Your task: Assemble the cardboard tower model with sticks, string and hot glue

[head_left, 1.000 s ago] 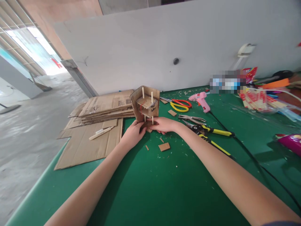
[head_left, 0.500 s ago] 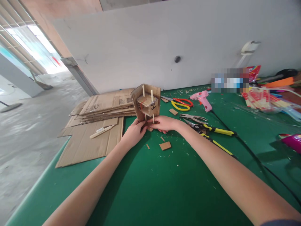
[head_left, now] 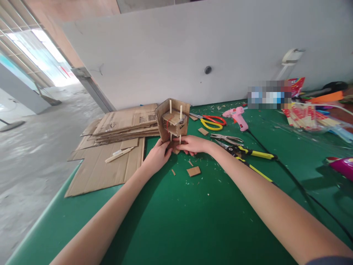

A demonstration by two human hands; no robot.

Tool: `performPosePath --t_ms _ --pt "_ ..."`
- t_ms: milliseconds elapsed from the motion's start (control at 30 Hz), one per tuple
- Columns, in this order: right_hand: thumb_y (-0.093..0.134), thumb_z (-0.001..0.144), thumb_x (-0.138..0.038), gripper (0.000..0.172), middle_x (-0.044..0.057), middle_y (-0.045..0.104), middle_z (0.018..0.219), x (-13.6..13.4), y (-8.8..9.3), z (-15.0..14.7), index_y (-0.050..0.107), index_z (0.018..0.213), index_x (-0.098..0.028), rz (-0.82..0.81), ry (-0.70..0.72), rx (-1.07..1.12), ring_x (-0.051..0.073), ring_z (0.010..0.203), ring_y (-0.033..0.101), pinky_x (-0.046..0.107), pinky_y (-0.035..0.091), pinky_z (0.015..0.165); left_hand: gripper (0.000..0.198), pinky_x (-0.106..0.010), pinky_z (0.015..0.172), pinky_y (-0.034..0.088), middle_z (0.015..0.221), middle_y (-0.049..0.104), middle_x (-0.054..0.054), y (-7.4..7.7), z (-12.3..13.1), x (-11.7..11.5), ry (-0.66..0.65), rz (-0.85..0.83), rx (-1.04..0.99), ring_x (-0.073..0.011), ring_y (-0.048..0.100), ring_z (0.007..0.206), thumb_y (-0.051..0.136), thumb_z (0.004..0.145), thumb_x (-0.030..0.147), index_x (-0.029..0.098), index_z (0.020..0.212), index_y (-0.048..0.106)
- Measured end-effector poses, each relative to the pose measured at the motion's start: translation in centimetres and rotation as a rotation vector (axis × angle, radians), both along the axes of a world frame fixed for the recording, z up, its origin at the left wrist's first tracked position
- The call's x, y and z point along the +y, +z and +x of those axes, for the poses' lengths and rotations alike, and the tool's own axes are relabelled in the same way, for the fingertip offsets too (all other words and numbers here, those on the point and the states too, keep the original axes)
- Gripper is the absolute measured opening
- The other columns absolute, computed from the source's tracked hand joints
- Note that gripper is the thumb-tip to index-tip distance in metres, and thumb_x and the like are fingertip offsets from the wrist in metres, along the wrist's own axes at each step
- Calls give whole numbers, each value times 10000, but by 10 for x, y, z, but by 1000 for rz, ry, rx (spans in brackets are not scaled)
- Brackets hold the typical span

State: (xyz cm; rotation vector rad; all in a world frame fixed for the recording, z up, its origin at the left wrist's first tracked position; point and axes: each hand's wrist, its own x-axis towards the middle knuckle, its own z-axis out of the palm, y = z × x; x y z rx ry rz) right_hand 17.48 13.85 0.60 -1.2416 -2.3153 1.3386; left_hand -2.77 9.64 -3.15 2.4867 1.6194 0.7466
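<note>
A small cardboard model point(head_left: 172, 118) stands upright on the green tabletop, with two tall walls, an inner shelf box and thin wooden sticks point(head_left: 181, 112) running up through it. At its lower left edge, my left hand point(head_left: 157, 154) is closed on the model, thumb at the front. My right hand point(head_left: 192, 144) grips the lower right side, its fingers curled near the base and partly hidden. Small cardboard scraps point(head_left: 193, 171) lie on the table just in front of the hands.
Stacked cardboard sheets point(head_left: 125, 121) lie to the left, wooden sticks point(head_left: 119, 154) on them. Scissors point(head_left: 211, 122), pliers point(head_left: 226, 139), yellow-black cutters point(head_left: 256, 152) and a pink glue gun point(head_left: 237, 117) with a black cord sit to the right. A white wall point(head_left: 165, 55) stands behind.
The model's upper part has shifted slightly to the right. Both hands stay at its base, with only a slight shift of the right fingers.
</note>
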Motion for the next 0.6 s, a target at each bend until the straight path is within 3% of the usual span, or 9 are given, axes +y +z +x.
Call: performPosePath --t_ms 167,467,600 --pt "541 969 -334 552 -70 533 574 2 7 -2 419 1502 -260 -22 33 -55 63 401 482 173 401 399 369 -373 1071 486 1323 600 -143 0 1 4 14 -13 -29 -255 610 1202 525 911 222 115 1240 652" --pt "528 978 -337 545 -77 522 548 7 6 -2 406 1504 -267 -53 53 -74 68 406 496 168 408 407 258 -349 893 564 1053 724 -103 4 15 14 205 2 -115 -233 698 931 525 885 138 154 953 773" --pt "539 972 -341 556 -73 539 562 3 7 -3 398 1504 -259 -55 32 -64 65 409 494 163 402 402 247 -340 897 557 1043 729 -100 6 21 11 241 27 -126 -225 693 900 536 885 141 158 946 775"
